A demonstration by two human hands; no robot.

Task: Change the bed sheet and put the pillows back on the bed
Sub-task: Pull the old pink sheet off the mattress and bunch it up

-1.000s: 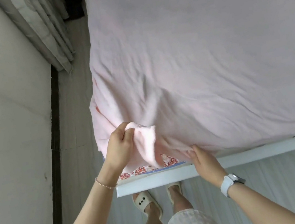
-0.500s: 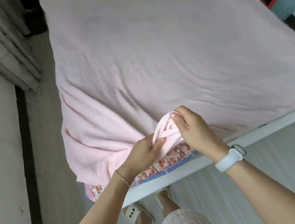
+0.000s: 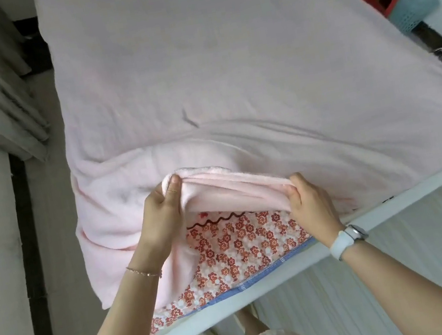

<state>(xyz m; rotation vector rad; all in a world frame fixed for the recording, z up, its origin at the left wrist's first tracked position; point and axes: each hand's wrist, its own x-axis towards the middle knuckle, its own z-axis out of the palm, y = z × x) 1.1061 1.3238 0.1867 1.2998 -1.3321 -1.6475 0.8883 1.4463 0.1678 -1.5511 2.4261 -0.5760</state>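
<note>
Head view: sheet (image 3: 227, 77) is soft, light-looking fleecy pink cloth, limp & prob. clingy; it covers the bed (image 3: 370, 217), near hem bunched up. Left hand (image 3: 160, 216) & right hand (image 3: 309, 205) both grip that hem, thumbs on top; hem/corners look the best hold. Count: 1 pink sheet, 1 floral layer (image 3: 242, 246) under it, 2 hands, 0 pillows seen.

Both hands (image 3: 160, 216) (image 3: 309, 205) pinch pink sheet (image 3: 227, 77) edge, lifted.
</note>
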